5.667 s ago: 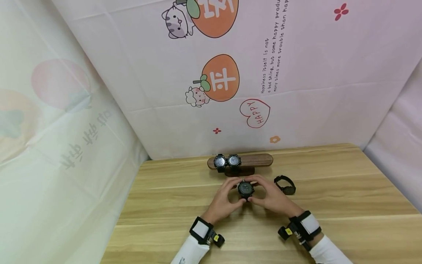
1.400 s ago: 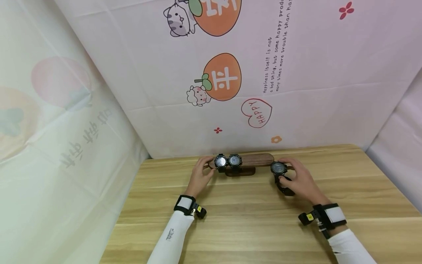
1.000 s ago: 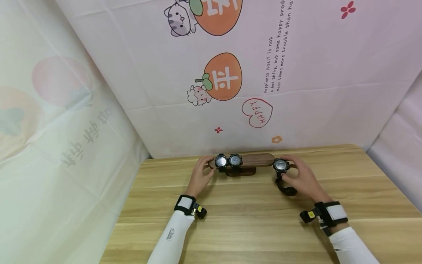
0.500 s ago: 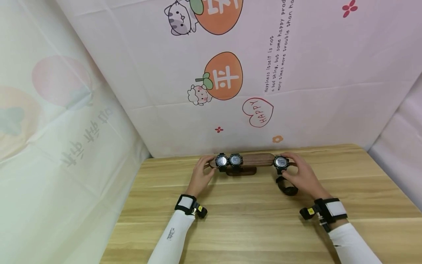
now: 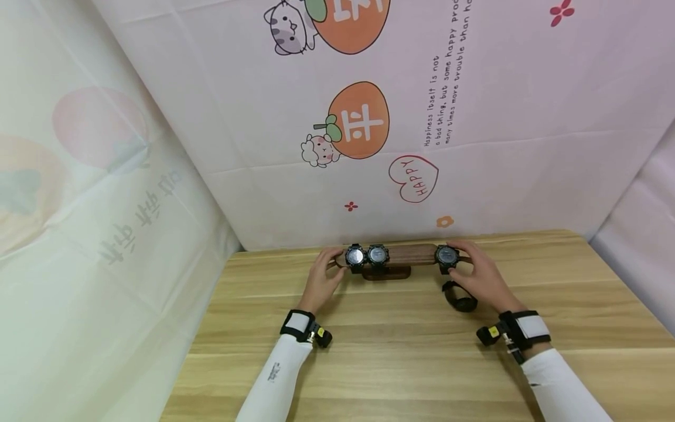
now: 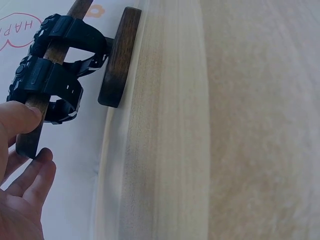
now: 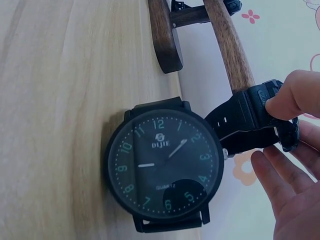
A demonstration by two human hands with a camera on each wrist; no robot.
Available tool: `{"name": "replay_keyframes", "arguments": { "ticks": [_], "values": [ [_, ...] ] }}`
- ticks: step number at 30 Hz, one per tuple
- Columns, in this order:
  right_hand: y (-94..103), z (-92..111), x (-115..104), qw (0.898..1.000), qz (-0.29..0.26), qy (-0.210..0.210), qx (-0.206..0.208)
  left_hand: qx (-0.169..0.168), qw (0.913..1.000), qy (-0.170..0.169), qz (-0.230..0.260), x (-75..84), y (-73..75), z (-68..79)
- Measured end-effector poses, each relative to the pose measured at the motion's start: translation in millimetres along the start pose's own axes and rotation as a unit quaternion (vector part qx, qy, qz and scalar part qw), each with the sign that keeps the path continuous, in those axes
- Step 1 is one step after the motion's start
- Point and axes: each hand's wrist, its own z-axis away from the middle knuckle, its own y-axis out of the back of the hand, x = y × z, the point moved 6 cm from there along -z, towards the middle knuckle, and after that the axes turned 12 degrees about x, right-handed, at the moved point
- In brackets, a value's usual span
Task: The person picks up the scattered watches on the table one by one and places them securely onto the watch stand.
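Near the back edge of the wooden surface point(image 5: 390, 357), both hands are at work on one long brown bar point(image 5: 413, 255). The left hand point(image 5: 320, 281) grips the bar's left end, thumb pressed against the wood. The right hand point(image 5: 482, 278) pinches a black watch point(image 5: 447, 256) between thumb and fingers at the opposite end, its strap forming a loop; from where I stand, I cannot tell how far the bar's tip reaches inside it.

To me this looks like a threading step. It calls for a firm left grip, the loop squared up with the bar, and a gentle inward push without twisting, since a hard shove could shift the whole rack.

Along the bar, beside the left hand, sit a bright-faced watch point(image 5: 355, 255) and a grey-faced watch point(image 5: 377, 255), close together, with bare wood to their right. Underneath is a dark base point(image 5: 387, 274). Just below the right hand, a loose watch point(image 5: 464, 303) lies on the surface, so that wrist is best kept high. Behind everything hangs a pale printed cloth point(image 5: 253, 117).
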Motion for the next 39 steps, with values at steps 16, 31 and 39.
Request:
{"name": "replay_keyframes", "arguments": {
  "ticks": [16,31,39],
  "values": [
    [-7.2,-7,1,1.000,-0.007,-0.003,-0.009,-0.017,0.9997,0.010,-0.015,-9.5,0.6,-0.4],
    [-14.5,-9,1,1.000,-0.008,-0.010,-0.020,-0.023,0.9995,0.021,-0.008,-9.5,0.1,1.9],
    [-18.5,-11,-4,1.000,-0.009,0.002,-0.020,-0.020,0.9996,0.019,-0.008,-11.0,-0.2,1.6]
  ]
}}
